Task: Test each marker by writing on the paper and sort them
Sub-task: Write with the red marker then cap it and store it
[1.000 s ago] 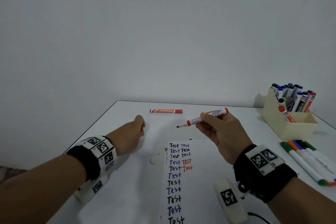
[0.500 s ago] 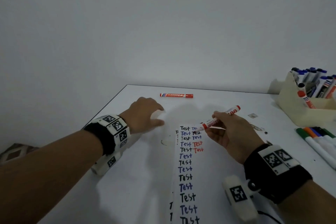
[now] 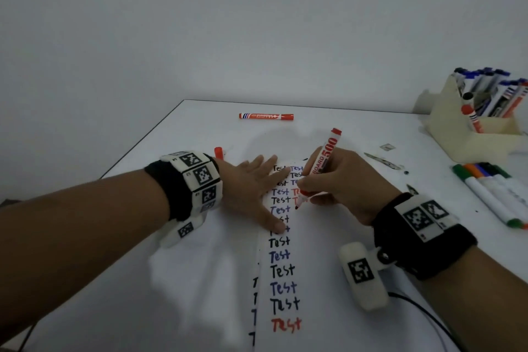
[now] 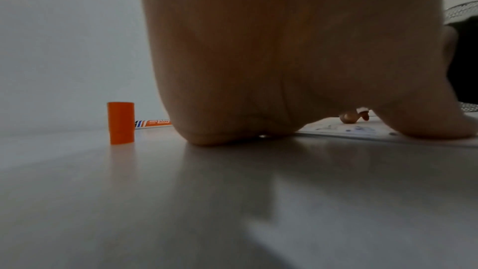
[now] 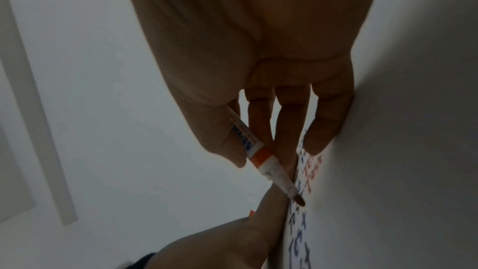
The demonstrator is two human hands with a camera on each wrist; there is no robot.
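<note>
On the white table [image 3: 200, 128], near its middle: strip of paper [image 3: 311, 280] lying flat, filled with columns of "Test" in black, blue and red. Left hand [image 3: 251, 188] spread flat, fingers straight, pressing the paper's left edge down; nothing gripped. Right hand [image 3: 343, 183] curled around an uncapped red marker [image 3: 323, 163], pinched between thumb and fingers, barrel tilted, tip [image 3: 297, 206] at the paper beside the red "Test" entries. Contact between tip and sheet not resolvable. Behind the left wrist: orange-red cap [image 4: 120, 123], standing upright, apart from the hand. Further back: capped red marker [image 3: 266, 116], lying flat. At the far right: beige holder [image 3: 457, 134] loaded with upright markers; just in front, a row of loose markers [image 3: 494, 194] side by side.
</note>
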